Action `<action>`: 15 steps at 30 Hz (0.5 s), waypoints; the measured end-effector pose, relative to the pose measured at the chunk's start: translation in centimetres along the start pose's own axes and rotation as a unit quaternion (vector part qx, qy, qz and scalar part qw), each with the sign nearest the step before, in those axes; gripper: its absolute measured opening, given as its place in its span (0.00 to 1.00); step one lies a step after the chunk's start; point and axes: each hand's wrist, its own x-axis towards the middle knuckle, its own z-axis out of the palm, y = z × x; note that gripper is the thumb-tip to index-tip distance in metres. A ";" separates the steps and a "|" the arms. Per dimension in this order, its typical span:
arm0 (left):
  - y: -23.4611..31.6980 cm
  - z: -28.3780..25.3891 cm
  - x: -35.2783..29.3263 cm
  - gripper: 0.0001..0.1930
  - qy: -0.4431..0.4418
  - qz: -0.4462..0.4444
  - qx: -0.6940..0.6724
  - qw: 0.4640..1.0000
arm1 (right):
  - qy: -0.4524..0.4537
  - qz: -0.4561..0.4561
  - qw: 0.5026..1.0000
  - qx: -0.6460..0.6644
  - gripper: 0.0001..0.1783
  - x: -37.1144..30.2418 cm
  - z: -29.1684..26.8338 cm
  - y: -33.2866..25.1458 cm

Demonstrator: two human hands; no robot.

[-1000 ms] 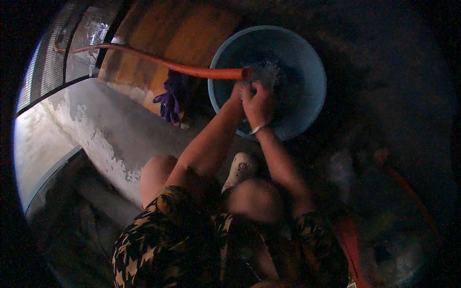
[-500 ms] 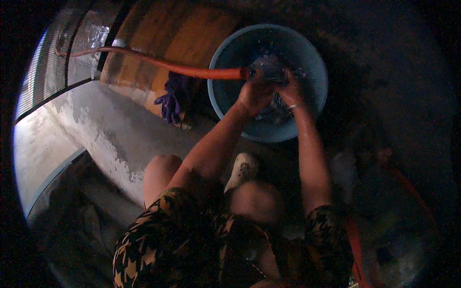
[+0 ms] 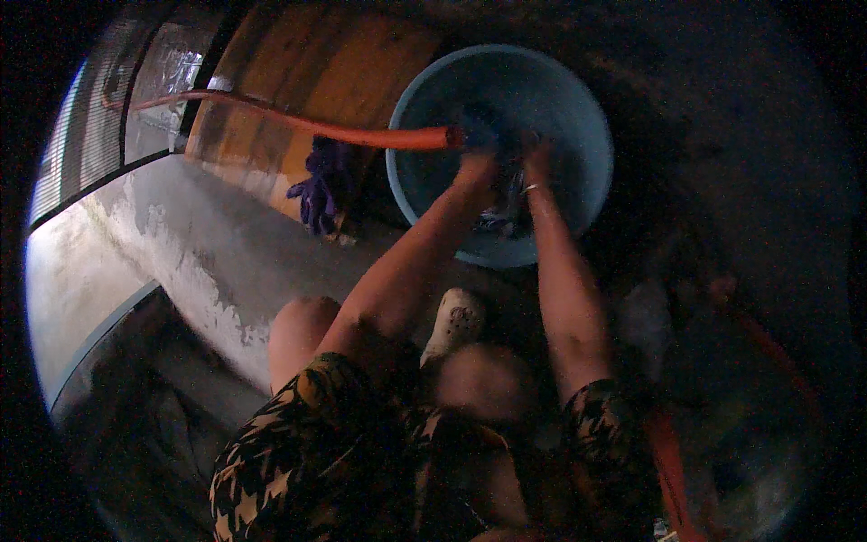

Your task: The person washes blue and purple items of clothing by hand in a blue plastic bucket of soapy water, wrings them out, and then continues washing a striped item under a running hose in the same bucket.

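Observation:
Both of my hands are down inside a round light-blue basin (image 3: 591, 172). My left hand (image 3: 479, 167) is left of its middle, just below the mouth of an orange hose (image 3: 406, 138) that reaches over the rim. To its right is my right hand (image 3: 536, 163), with a pale band on the wrist. Between and below them lies dark, wet, shiny material (image 3: 510, 194), perhaps cloth; its kind is unclear. Shadow and blur hide the fingers of both hands, so their grip does not show.
The hose runs in from the upper left across an orange-brown board (image 3: 271, 68). A purple glove (image 3: 318, 190) hangs by the board's edge. A low concrete ledge (image 3: 208, 235) lies left of my legs. A pale perforated shoe (image 3: 454, 323) shows below the basin. An orange strip (image 3: 666, 461) lies lower right.
My hands have moved apart and lower in the basin, and the glistening bundle between them has dropped into shadow. My right forearm has swung left. The hose is nearly still.

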 end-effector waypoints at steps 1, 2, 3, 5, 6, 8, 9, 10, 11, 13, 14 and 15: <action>-0.5 0.1 0.1 0.18 -0.006 -0.002 0.006 1.000 | 0.099 -0.143 0.977 -0.120 0.19 1.3 0.5 2.0; 0.0 -1.0 0.1 0.18 0.000 0.005 0.011 1.000 | 0.128 -0.220 0.952 -0.170 0.19 1.3 2.5 3.0; -0.5 -1.6 0.6 0.18 -0.005 0.002 0.008 1.000 | 0.178 -0.282 0.913 -0.234 0.20 1.7 3.2 5.0; -0.1 -3.6 0.6 0.18 -0.007 0.005 0.010 1.000 | 0.180 -0.311 0.905 -0.228 0.21 -1.4 9.9 6.2; 0.1 -5.8 0.4 0.18 0.001 0.012 0.012 1.000 | 0.141 -0.300 0.917 -0.223 0.20 -2.7 12.1 6.0; 1.8 -8.0 -1.1 0.17 -0.008 0.042 0.055 0.998 | 0.082 -0.243 0.944 -0.210 0.19 -3.2 11.1 3.0; 3.5 -6.8 -1.8 0.17 -0.017 0.057 0.092 0.994 | 0.074 -0.207 0.958 -0.185 0.19 -4.0 8.9 0.6; 2.1 -4.7 -1.1 0.17 -0.045 0.039 0.094 0.994 | 0.087 -0.163 0.962 -0.201 0.19 -3.6 4.7 0.8; 2.7 -3.7 -0.2 0.17 -0.061 0.033 0.100 0.993 | 0.095 -0.134 0.965 -0.205 0.18 -3.0 3.9 -0.3; 2.2 -3.5 -0.2 0.17 -0.083 0.019 0.096 0.992 | 0.080 -0.121 0.965 -0.221 0.18 -4.2 3.1 -1.4; 2.2 -4.2 -0.4 0.17 -0.082 0.010 0.093 0.992 | 0.076 -0.140 0.963 -0.217 0.18 -5.3 3.7 -1.0; 2.3 -4.6 -0.6 0.17 -0.077 0.010 0.090 0.993 | 0.066 -0.164 0.960 -0.218 0.18 -6.3 3.7 -0.8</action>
